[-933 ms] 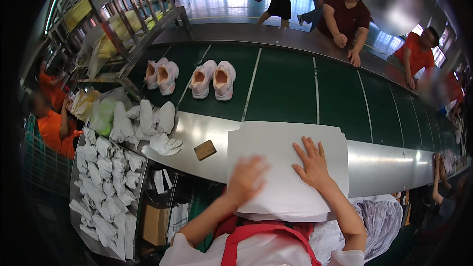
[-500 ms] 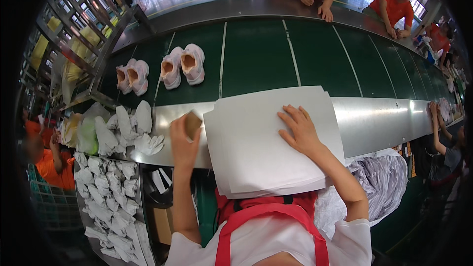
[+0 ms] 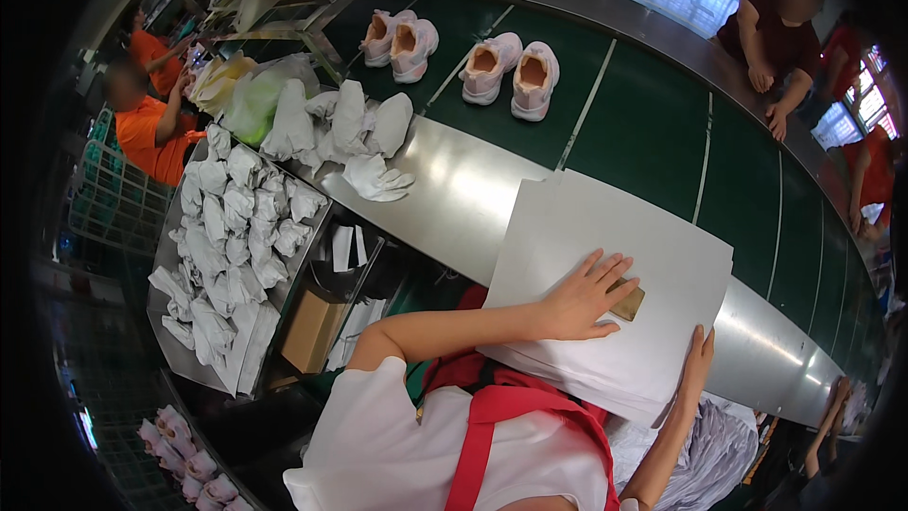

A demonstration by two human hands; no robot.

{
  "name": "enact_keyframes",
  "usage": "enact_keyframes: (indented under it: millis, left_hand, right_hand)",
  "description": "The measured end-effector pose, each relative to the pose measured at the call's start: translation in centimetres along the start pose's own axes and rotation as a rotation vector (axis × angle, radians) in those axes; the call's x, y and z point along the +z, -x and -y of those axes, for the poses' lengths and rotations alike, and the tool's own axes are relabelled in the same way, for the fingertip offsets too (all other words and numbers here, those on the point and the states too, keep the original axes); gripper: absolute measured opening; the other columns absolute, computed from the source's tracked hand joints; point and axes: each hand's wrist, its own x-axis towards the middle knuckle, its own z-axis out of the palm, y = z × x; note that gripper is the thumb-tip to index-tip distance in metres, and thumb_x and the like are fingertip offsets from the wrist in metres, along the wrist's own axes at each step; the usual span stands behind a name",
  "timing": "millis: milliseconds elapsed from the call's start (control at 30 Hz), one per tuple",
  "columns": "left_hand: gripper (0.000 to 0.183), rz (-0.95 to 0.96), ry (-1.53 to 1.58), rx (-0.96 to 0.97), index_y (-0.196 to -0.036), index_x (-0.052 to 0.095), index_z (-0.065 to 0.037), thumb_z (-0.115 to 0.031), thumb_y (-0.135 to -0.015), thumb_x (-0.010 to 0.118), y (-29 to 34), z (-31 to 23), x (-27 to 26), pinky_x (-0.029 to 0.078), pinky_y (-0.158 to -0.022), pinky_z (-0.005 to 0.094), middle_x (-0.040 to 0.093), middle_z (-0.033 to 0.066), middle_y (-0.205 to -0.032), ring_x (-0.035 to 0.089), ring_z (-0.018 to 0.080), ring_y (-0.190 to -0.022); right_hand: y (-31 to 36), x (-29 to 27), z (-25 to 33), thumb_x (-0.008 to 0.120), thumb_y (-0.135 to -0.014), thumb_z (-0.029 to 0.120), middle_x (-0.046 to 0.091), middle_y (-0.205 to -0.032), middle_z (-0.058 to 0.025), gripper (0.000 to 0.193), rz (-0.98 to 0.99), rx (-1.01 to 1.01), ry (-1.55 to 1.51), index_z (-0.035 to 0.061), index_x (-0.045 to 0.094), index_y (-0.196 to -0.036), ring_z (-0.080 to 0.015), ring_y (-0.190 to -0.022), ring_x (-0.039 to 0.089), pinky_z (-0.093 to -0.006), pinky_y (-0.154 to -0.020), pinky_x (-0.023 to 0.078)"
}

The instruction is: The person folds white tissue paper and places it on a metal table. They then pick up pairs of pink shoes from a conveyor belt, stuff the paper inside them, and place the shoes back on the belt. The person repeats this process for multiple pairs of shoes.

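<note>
Paper stack [image 3: 629, 208], white, one: my landmark; the sheets in it I cannot count.
Small brown block [image 3: 630, 302], one: on the paper stack, near its middle.
Left hand [image 3: 583, 307]: wide, palm down on the stack, fingers spread and overlapping the block (any grip on it, I cannot tell from my end).
Right hand [image 3: 697, 356]: narrow, at the stack's right edge; whether it closes on the sheets, I cannot tell.
Handling note: I judge it best to keep the left palm flat, its pressure even, and the right hand along the edge, lest sheets slide.
Pink shoes [image 3: 483, 88], four, in two pairs: on the green belt [image 3: 653, 123], beyond the stack and leftward.
White glove [image 3: 376, 180], one: on the metal counter [image 3: 463, 170], left of the stack.
White bundles [image 3: 216, 218], farther left: too heaped to count.
</note>
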Motion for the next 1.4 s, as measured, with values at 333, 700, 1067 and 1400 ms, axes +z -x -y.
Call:
enact_keyframes:
  millis: [333, 700, 1067, 1400]
  left_hand:
    - [0.075, 0.028, 0.027, 0.001, -0.140, 0.032, -0.005, -0.041, -0.082, 0.059, 0.9, 1.6, -1.0, 0.015, -0.112, 0.0517, 0.025, 0.0217, -0.146, 0.024, 0.0372, -0.136]
    - [0.069, -0.072, 0.183, -0.031, -0.142, 0.028, -0.003, -0.033, -0.087, 0.057, 1.4, 1.5, -1.0, 0.018, -0.112, 0.0497, 0.030, 0.0223, -0.143, 0.028, 0.0354, -0.134]
    - [0.059, -0.916, -0.448, -0.759, -0.128, 0.046, -0.004, -0.016, -0.075, 0.071, 10.6, 19.4, -14.3, 0.033, -0.099, 0.0445, 0.052, 0.0169, -0.123, 0.048, 0.0341, -0.114]
    - [0.069, -0.857, -0.623, -1.188, -0.137, 0.037, -0.004, -0.024, -0.079, 0.070, 17.2, 28.3, -17.6, 0.033, -0.097, 0.0472, 0.050, 0.0181, -0.126, 0.048, 0.0304, -0.117]
  right_hand:
    - [0.6, 1.8, 0.5, 0.044, -0.097, 0.027, 0.046, -0.133, -0.0242, 0.051, -0.010, -0.088, 0.033, -0.0063, 0.037, -0.135, -0.0322, -0.126, 0.042, -0.0345, -0.106, 0.030]
    - [2.9, 5.4, 14.0, 0.061, -0.079, 0.009, 0.049, -0.128, -0.0145, 0.055, 0.131, -0.898, 0.564, 0.0051, 0.046, -0.131, -0.0317, -0.125, 0.043, -0.0473, -0.109, 0.026]
    - [1.2, 9.8, 17.2, 0.059, -0.076, 0.001, 0.056, -0.116, -0.0120, 0.046, 0.207, -1.079, 0.517, 0.0068, 0.054, -0.122, -0.0293, -0.116, 0.051, -0.0472, -0.106, 0.032]
    - [1.0, 10.5, 17.0, 0.061, -0.074, 0.000, 0.058, -0.108, -0.0121, 0.042, 0.183, -1.147, 0.494, 0.0059, 0.058, -0.116, -0.0292, -0.108, 0.055, -0.0474, -0.100, 0.038]
